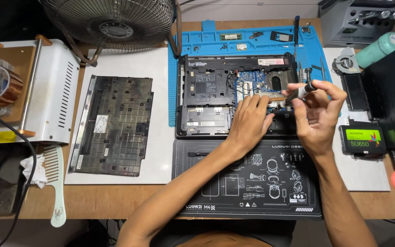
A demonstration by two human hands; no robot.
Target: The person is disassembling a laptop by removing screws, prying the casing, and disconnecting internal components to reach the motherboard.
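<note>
An opened black laptop [206, 91] lies bottom-up on a blue work mat [234, 41], its circuit board exposed. My left hand [248, 121] rests flat on the laptop's lower middle, fingers pointing toward the board. My right hand [318, 112] holds a small screwdriver [298, 93] with a black and white handle, its tip angled down-left onto the laptop just beside my left fingertips. The spot under the tip is hidden by my fingers.
The laptop's removed bottom cover [113, 126] lies on a white sheet at left. A black printed mat [252, 183] sits in front. A fan [110, 20], a white machine [46, 91], a comb [56, 183], a drive [362, 139], a cooling fan [346, 64] and a teal bottle [380, 48] surround.
</note>
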